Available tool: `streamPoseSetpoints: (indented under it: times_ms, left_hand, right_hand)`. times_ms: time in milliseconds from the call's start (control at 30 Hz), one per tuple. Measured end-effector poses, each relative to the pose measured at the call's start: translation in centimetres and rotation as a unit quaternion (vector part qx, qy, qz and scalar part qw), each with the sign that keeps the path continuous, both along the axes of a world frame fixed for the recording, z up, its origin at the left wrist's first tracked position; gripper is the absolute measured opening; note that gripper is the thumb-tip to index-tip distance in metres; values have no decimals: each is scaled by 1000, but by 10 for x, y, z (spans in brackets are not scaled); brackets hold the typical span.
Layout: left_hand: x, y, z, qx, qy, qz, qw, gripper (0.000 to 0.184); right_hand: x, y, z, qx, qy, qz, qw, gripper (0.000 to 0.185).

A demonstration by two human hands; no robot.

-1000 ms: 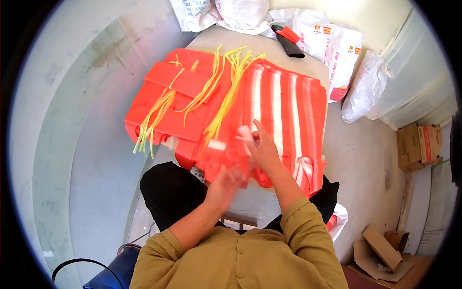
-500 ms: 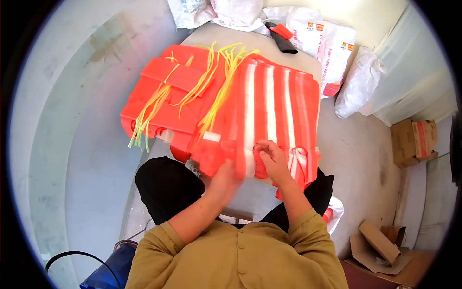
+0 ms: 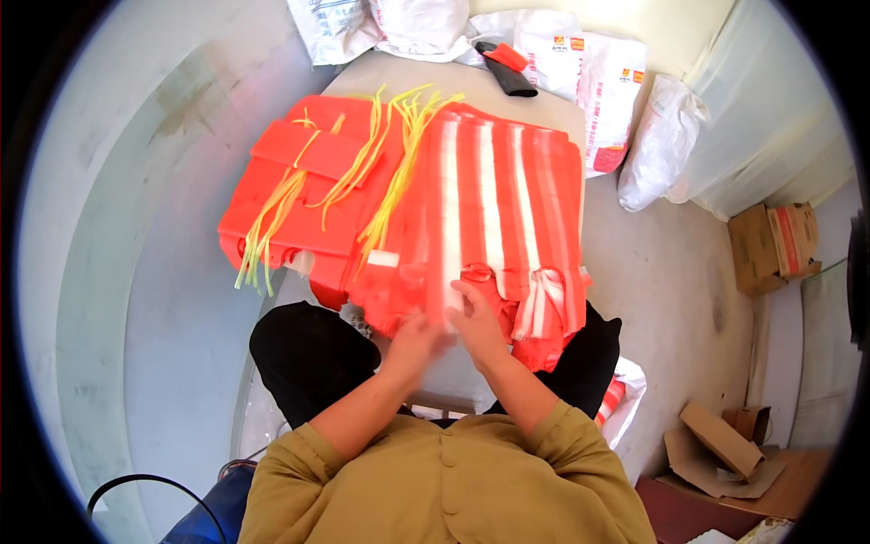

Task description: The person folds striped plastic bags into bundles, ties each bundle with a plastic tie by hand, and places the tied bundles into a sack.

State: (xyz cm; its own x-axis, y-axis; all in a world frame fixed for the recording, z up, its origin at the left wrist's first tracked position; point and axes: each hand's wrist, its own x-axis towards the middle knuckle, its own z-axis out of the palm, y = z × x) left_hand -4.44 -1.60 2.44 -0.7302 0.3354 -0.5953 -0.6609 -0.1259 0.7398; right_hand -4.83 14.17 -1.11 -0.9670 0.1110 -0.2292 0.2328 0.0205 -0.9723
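A thick pile of red-and-white striped plastic bags [image 3: 489,204] lies flat on the pale table in front of me. Its near edge is loose and crumpled. My left hand [image 3: 419,346] is at the near left edge of the pile, its fingers smeared by motion, so their hold is unclear. Just to its right, my right hand [image 3: 476,328] touches the near end of a white stripe, thumb and forefinger apart. Left of the pile, folded red bundles [image 3: 317,204] carry yellow ties [image 3: 284,208]. More yellow strands [image 3: 403,172] lie where bundles and pile meet.
White printed sacks [image 3: 612,100] stand along the back, with a black-and-red object [image 3: 509,72] near the table's far edge. A stuffed translucent bag [image 3: 663,140] leans at the right. Cardboard boxes [image 3: 770,245] and opened cardboard [image 3: 725,449] lie farther right.
My right hand has moved left and slightly down, closer to my left hand. The left hand has shifted a little down. The camera view has also moved slightly.
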Motion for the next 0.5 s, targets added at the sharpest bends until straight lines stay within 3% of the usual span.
streamPoseSetpoints:
  times_ms: [33,100,167,267,300,400,433,500]
  left_hand:
    - [-1,-2,0,-27,14,-24,999,27]
    - [-3,-1,5,11,19,43,999,28]
    - [-8,6,12,61,29,116,991,22]
    - [-25,9,12,116,23,95,989,26]
    - [-31,9,2,122,14,94,988,20]
    - [-43,7,-2,149,-25,109,983,14]
    - [-45,9,4,153,-27,109,982,14]
    - [-48,9,26,161,-31,111,980,14]
  right_hand:
    - [0,-1,3,-21,-14,-3,1000,49]
    - [1,-3,11,-62,-40,-12,997,47]
    - [3,-1,23,-2,-33,17,999,42]
    - [8,7,51,153,29,110,982,38]
    - [9,12,59,214,58,149,964,38]
    - [13,42,72,112,46,153,981,45]
    - [12,56,72,231,105,127,959,49]
    - [3,81,67,453,215,70,862,58]
